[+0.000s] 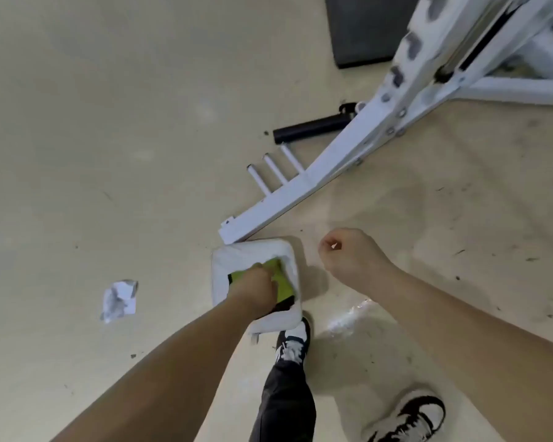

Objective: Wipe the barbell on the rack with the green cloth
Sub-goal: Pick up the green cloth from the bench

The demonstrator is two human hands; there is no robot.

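A green cloth [280, 279] lies inside a white square bin [253, 253] on the floor, beside the foot of the white rack [304, 186]. My left hand [256, 288] reaches down into the bin and grips the cloth. My right hand [348, 253] hovers to the right of the bin with its fingers curled, holding nothing. A black bar end [310, 127] sticks out from the rack near the floor. The rest of the barbell is out of view.
A crumpled paper [118, 301] lies on the beige floor left of the bin. A wet or shiny patch [348, 317] is to the bin's right. My shoes [292, 342] [409, 416] stand below. A dark mat [361, 30] lies at the top.
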